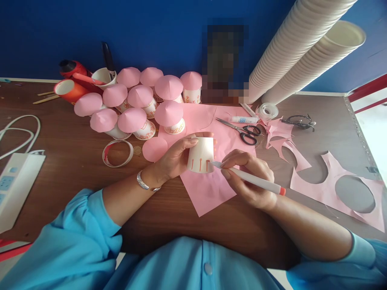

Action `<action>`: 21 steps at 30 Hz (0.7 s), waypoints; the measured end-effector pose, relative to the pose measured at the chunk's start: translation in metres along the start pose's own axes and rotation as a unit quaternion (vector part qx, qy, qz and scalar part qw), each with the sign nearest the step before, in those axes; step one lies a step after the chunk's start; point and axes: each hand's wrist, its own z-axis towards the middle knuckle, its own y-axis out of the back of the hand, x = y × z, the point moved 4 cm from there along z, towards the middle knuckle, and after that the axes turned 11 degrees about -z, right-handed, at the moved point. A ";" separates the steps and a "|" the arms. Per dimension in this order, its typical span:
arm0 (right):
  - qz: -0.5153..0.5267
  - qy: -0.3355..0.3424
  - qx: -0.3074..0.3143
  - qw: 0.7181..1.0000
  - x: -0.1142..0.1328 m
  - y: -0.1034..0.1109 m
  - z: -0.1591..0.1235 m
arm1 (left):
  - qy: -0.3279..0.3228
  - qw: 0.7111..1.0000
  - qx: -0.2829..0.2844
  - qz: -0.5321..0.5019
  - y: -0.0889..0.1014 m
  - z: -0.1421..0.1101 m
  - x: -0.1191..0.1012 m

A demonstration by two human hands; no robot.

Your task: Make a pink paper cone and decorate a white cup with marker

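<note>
My left hand [177, 155] is wrapped round a white paper cup [200, 150], held upside down above pink paper [201, 197]. Orange upright strokes mark the cup near its lower rim, and one has a small loop on top. In my right hand [252, 177] is a white marker pen [256, 180] with an orange end, its tip touching or very close to the rightmost stroke. A pink paper disc [155, 149] lies beside my left hand. Behind it stand several decorated cups under pink paper cones [169, 113].
Black-handled scissors [242, 131], a glue stick [244, 119] and clear tape [268, 111] lie beyond my right hand. Pink offcuts [335, 181] spread rightward. Tall cup stacks [299, 44] lean at the back right. A tape roll [117, 153] and a power strip [19, 185] are left.
</note>
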 end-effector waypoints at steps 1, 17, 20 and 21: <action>-0.001 0.001 0.000 1.000 0.000 0.000 0.000 | -0.001 1.000 0.000 -0.002 0.000 0.000 0.000; -0.009 -0.006 0.006 1.000 0.001 0.001 0.001 | -0.002 1.000 0.022 -0.008 0.002 0.001 0.002; -0.006 -0.008 0.009 1.000 0.001 0.001 0.001 | -0.006 1.000 0.019 -0.006 0.003 0.001 0.001; -0.006 -0.008 0.010 1.000 0.000 0.000 0.001 | -0.007 1.000 0.018 -0.004 0.003 0.001 0.001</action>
